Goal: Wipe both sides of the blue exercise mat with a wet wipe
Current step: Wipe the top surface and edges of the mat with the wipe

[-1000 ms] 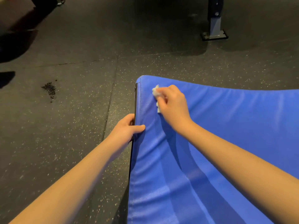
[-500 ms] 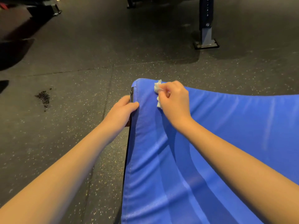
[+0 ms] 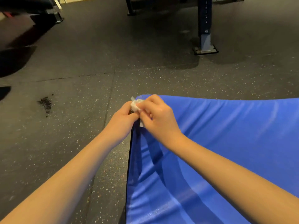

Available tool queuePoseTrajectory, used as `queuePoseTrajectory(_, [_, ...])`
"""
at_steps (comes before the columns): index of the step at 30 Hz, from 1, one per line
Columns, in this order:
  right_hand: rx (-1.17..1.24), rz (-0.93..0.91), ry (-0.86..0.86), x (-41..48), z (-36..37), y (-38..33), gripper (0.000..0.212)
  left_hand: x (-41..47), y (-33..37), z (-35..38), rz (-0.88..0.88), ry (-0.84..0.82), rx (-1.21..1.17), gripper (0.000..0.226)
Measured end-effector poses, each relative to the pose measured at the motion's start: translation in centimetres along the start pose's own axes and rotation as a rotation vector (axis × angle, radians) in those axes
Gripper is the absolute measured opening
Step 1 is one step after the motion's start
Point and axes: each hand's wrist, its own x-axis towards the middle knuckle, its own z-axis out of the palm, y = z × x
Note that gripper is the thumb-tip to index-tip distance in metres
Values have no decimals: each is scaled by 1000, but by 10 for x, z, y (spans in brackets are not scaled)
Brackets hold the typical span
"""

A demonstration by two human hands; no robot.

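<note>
Gym floor, left hand grips mat edge, right hand pinches wipe, corner hidden

The blue exercise mat has a smooth, slightly glossy vinyl-like cover with soft creases and a black side edge. The wet wipe is white, crumpled, fibrous cloth. The floor is matt, dark, speckled rubber. The rack post is painted metal.
</note>
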Motion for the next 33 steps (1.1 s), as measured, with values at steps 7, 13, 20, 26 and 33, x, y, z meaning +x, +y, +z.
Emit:
queuePoseTrajectory(7, [9, 168, 142, -1, -1, 8, 14, -4, 0, 4, -13, 21, 48, 50])
queuePoseTrajectory(13, [-95, 307, 172, 0, -23, 47, 16, -6, 1, 9, 26, 32, 83, 23])
queuePoseTrajectory(20, [-50, 151, 27, -31, -18, 37, 14, -6, -2, 8, 56, 54, 166, 53])
queuePoseTrajectory(26, [-168, 683, 193, -9, -45, 111, 22, -9, -2, 11, 92, 8, 145, 32])
queuePoseTrajectory(33, [-72, 400, 74, -33, -37, 78, 31, -9, -8, 10, 67, 40, 96, 33])
